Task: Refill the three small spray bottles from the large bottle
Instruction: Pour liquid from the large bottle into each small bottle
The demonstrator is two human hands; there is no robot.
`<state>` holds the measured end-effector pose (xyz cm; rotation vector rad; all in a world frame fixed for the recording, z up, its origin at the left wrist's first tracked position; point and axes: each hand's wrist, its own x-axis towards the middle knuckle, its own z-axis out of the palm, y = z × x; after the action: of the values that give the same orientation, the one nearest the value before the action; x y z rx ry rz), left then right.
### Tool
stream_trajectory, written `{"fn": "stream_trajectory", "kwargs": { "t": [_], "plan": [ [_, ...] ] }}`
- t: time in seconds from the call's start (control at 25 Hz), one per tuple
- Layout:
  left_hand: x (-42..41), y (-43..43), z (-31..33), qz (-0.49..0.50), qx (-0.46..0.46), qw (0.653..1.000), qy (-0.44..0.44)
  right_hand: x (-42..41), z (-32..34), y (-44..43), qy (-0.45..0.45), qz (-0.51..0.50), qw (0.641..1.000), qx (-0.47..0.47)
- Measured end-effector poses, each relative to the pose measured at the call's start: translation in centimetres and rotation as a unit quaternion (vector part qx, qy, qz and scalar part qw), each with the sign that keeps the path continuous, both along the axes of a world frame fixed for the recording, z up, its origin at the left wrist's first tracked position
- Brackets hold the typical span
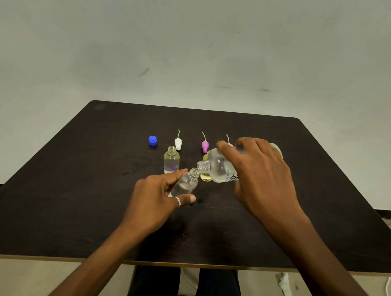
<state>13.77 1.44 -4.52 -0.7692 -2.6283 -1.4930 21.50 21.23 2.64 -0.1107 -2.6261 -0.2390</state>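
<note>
**Here, two bottle mouths meet above the table**

The left hand [161,192] comes in from the near left, its forearm angled toward the centre. It holds a small clear bottle [186,181] tilted, with the open neck pointing up and to the right. One finger stretches along the bottle's far side and a ringed digit curls under its near side.

The right hand [258,178] reaches in from the near right, back of the hand upward. Its fingers and thumb are wrapped over the large bottle [221,168], which is tipped almost level. The bottle's open neck points left, right at the small bottle's mouth. Whether liquid is running cannot be told.

On the dark table [65,182], just left of the hands, a second small bottle [171,161] stands upright and uncapped, with liquid in it. A yellowish small bottle [204,176] stands partly hidden behind the large bottle's neck. Farther back, in a row from the left, lie a blue cap [152,140], a white spray head [178,143] and a pink spray head [204,146].
</note>
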Motion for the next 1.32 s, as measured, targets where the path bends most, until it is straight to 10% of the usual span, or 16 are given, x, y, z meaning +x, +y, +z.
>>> {"fn": "stream_trajectory", "kwargs": {
  "t": [1.32],
  "plan": [
    [0.05,0.03,0.18,-0.007,0.001,1.0,-0.008,-0.06,0.08,-0.04,-0.002,0.0,1.0,0.007]
  ]
}}
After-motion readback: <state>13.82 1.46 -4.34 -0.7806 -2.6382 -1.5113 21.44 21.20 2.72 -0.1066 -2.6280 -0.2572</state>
